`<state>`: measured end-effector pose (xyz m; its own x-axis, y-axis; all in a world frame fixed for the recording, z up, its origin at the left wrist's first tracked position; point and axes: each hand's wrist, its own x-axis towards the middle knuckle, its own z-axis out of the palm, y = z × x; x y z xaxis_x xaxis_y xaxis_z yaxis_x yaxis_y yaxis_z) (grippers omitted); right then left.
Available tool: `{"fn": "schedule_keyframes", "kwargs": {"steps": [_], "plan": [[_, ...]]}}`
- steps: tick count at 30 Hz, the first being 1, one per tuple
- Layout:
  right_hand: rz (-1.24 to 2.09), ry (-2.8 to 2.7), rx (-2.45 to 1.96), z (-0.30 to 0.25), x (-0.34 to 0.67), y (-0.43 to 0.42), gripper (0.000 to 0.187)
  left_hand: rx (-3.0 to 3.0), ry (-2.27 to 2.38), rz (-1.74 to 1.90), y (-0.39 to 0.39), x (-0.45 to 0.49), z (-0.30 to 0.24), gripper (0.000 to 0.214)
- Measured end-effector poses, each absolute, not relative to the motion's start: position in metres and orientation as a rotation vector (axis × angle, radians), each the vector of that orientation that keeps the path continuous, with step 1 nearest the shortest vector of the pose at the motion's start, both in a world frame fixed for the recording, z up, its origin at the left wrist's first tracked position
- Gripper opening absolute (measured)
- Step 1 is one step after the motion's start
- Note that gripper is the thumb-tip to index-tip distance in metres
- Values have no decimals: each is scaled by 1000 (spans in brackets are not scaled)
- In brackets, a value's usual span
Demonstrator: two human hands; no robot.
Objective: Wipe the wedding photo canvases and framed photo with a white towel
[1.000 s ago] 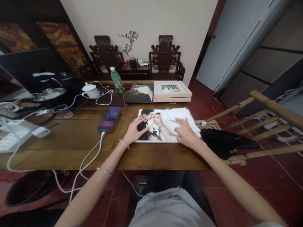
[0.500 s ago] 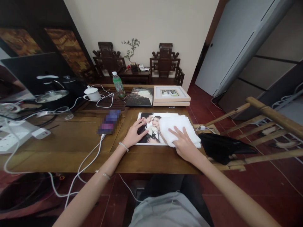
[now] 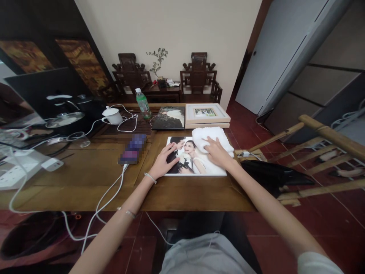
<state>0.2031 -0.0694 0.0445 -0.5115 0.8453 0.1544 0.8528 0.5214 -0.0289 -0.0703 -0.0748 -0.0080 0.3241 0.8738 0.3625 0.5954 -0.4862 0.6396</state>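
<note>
A large wedding photo panel point(image 3: 196, 167) lies flat on the wooden table point(image 3: 85, 167) in front of me. My left hand point(image 3: 164, 161) rests on its left edge, fingers spread flat, pressing it down. My right hand point(image 3: 217, 152) lies on a folded white towel point(image 3: 209, 135) at the panel's upper right corner, fingers pressed onto the cloth.
Behind the panel lie a dark photo album point(image 3: 169, 117) and a cream framed picture point(image 3: 205, 114). A phone point(image 3: 132, 149) with a white cable, a green bottle point(image 3: 142, 103), a white teapot point(image 3: 112, 115) and power strips point(image 3: 19, 171) sit to the left. A black bag point(image 3: 270, 173) rests on a bamboo chair point(image 3: 319, 160) at right.
My right hand has slid the towel from the panel's lower right up to its upper right corner. The left hand stays on the left edge.
</note>
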Motion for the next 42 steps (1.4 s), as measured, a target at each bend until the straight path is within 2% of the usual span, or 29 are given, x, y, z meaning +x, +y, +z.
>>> {"fn": "schedule_keyframes", "kwargs": {"steps": [11, 25, 37, 42], "plan": [[-211, -2671, -1284, 30, 209, -190, 32, 2212, 1323, 970, -76, -68, -7, 55], [-88, -2608, -1484, 50, 202, -58, 42, 2212, 1314, 972, -76, -70, -4, 55], [-197, -2665, -1315, 28, 204, -192, 32, 2211, 1329, 981, -76, -67, -7, 55], [-133, -2664, -1394, 36, 201, -170, 37, 2211, 1329, 971, -76, -69, -6, 56]]}}
